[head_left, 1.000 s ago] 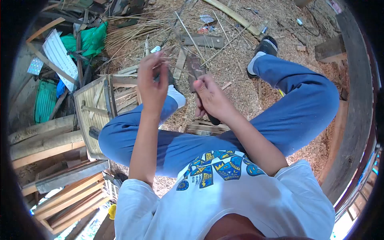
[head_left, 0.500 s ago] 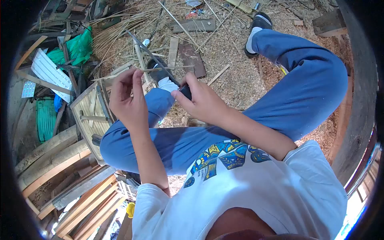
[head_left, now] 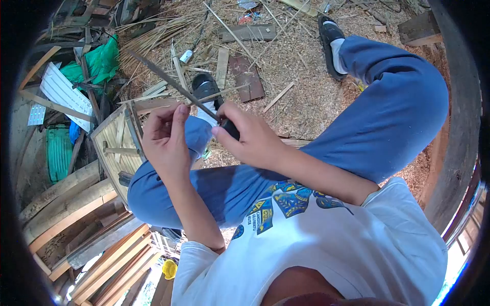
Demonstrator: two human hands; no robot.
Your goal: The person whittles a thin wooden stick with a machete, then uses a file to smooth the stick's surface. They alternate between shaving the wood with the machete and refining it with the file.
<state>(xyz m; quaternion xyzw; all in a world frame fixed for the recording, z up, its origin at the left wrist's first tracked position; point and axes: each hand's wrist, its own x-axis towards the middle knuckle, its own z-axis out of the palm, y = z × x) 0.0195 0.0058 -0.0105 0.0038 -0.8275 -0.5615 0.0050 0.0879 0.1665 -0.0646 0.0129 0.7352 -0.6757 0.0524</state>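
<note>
Between my knees, my right hand [head_left: 250, 133] is wrapped round the black handle of a long dark knife [head_left: 173, 84]. Its blade points up and to the left, over the fingertips of my left hand. My left hand [head_left: 167, 135] pinches a thin bamboo strip [head_left: 227, 91] between thumb and forefinger. The strip runs to the right, behind the blade. The blade crosses close to the strip; whether they touch cannot be made out.
Thin bamboo strips [head_left: 153, 35] lie at the upper left beside a green plastic sheet [head_left: 102, 61]. A slatted wooden frame [head_left: 120, 150] stands by my left knee. Planks [head_left: 117, 260] are stacked at lower left; a brown board [head_left: 246, 79] lies ahead.
The knife blade has swung left and lower, now crossing over my left fingertips. My left hand has shifted slightly down. My right foot and knee have moved a little to the right.
</note>
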